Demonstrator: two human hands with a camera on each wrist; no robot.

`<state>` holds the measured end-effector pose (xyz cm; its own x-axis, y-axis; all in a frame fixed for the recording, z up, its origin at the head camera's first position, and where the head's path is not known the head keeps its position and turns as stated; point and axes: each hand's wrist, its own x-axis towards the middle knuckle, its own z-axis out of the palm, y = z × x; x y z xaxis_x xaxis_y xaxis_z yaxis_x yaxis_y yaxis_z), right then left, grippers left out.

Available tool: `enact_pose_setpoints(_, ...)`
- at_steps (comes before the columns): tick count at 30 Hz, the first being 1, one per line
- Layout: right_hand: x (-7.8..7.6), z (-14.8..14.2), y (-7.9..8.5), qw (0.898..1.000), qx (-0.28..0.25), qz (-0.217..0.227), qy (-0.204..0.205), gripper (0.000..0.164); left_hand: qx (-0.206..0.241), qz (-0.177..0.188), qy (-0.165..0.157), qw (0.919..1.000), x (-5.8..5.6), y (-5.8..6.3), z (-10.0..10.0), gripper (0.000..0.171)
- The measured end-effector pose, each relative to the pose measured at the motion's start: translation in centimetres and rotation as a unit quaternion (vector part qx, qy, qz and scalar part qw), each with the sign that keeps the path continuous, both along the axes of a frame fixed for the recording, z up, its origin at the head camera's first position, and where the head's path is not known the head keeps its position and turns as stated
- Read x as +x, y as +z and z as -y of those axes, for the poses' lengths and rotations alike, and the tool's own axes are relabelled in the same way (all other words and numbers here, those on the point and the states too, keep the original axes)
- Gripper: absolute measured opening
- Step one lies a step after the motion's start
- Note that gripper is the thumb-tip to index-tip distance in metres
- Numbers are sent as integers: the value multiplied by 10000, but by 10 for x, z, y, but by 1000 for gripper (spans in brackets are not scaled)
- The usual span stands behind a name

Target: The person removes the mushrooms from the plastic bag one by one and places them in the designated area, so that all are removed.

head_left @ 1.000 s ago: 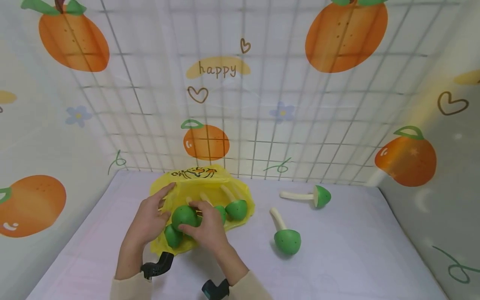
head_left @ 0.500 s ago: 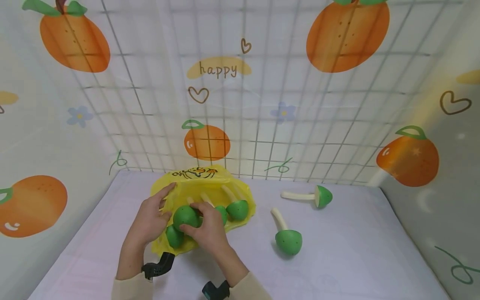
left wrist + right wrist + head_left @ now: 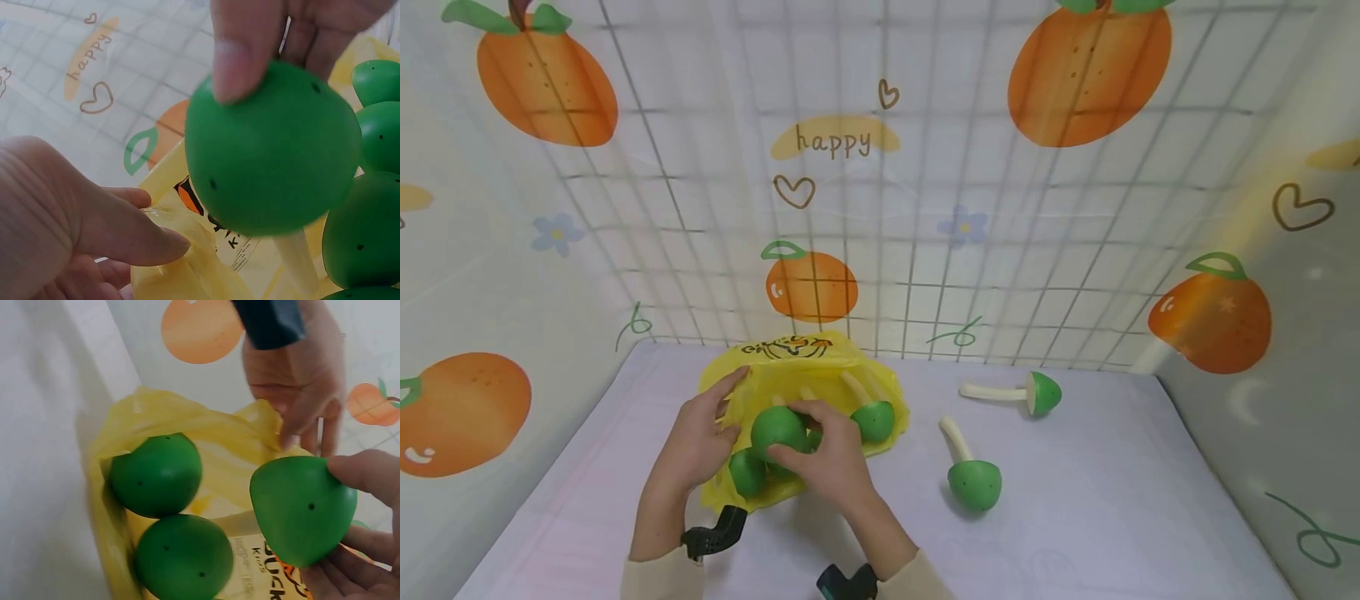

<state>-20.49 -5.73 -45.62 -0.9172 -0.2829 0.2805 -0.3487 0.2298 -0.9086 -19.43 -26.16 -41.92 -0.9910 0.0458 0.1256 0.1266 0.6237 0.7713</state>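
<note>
A yellow plastic bag [image 3: 790, 382] lies on the table with its mouth spread open. My left hand [image 3: 696, 442] pinches the bag's left edge between thumb and fingers. In my right hand [image 3: 833, 458] is a toy mushroom [image 3: 777, 429], pinched by its round green cap; its pale stem points into the bag, as the left wrist view shows. Several more mushrooms sit inside, among them one at the bag's left [image 3: 747, 472] and one at its right [image 3: 874, 422]. My right hand partly hides those in the middle.
Two toy mushrooms lie on the white tabletop right of the bag: a nearer one [image 3: 975, 485] and a farther one [image 3: 1042, 393] on its side. Behind stands a wire grid [image 3: 917, 292] covered by a printed cloth. Cloth walls flank both sides.
My right hand has shifted slightly right with the mushroom in its fingers, covering more of the bag's middle. The left hand stays on the bag's edge.
</note>
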Motion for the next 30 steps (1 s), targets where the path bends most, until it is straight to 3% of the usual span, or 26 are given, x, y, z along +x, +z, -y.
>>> enact_pose_setpoints(10,6,-26,17,9987,-436,248,94,59,25,127,128,9998,-1,-1,0,78)
enact_pose_setpoints(19,3,-57,31,9973,-706,-35,204,53,91,168,121,9997,-1,0,-1,77)
enact_pose_setpoints(30,2,-92,45,9947,-1018,-53,115,52,151,141,65,9998,-1,0,-1,77)
